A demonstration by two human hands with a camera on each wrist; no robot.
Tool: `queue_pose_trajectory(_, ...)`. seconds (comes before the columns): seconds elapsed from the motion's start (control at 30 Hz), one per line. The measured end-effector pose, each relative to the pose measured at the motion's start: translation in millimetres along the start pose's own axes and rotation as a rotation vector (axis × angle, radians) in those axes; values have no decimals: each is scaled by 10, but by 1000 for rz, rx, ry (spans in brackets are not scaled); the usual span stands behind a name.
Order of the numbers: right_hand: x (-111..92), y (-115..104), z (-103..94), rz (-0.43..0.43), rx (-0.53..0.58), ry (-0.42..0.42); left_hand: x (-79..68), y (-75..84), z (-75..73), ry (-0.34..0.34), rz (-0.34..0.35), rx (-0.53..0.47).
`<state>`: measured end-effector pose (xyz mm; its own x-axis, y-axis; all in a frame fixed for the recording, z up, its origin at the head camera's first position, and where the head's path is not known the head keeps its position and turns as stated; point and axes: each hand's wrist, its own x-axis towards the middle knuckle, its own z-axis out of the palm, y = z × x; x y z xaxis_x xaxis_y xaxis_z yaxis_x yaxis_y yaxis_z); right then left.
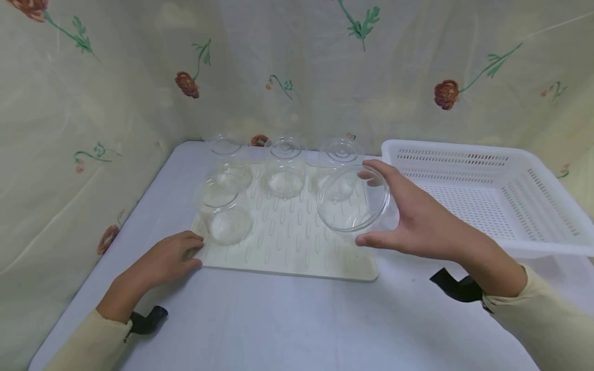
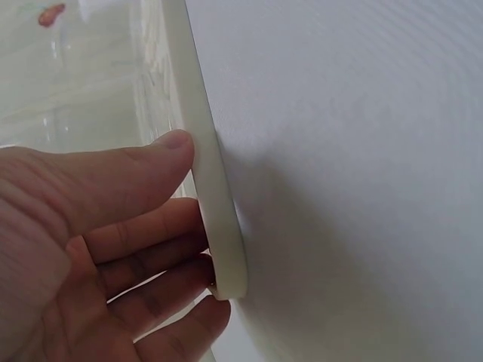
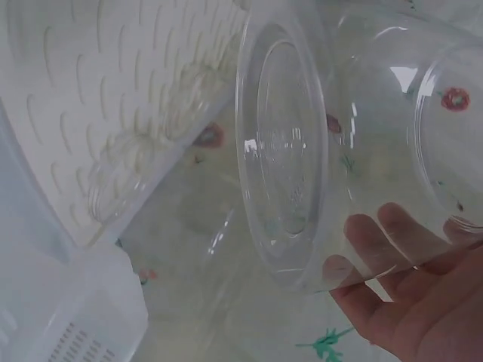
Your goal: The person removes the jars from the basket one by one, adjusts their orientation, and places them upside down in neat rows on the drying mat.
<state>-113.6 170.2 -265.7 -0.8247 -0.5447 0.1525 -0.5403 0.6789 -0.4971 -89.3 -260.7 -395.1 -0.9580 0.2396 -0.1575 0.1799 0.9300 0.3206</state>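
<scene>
My right hand holds a clear round jar above the right side of the pale drying mat, thumb and fingers spread round its wall. The jar is tilted, its round end toward me; in the right wrist view fingertips show through the wall. At the mat's front left corner, my left hand rests with thumb and loosely bent fingers against the edge. The left wrist view has the thumb touching the mat's edge. Several similar jars stand on the mat, in a back row and at front left.
A white perforated basket stands to the right of the mat, near my right forearm. A flowered curtain hangs close behind the table and along its left side. The white cloth covers the table in front of the mat.
</scene>
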Motion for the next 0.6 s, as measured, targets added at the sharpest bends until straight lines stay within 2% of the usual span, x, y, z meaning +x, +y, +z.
queue_pose_trajectory(0.37,92,20,392,-42,-3,-67,-9,-1,32,-19,-19,-21)
queue_pose_trajectory(0.5,99,46,479,-51,5,-67,-16,-36,26,-7,15,-12)
queue_pose_trajectory(0.6,85,69,484,-67,10,-55,-58,-92,-23,32,41,-48)
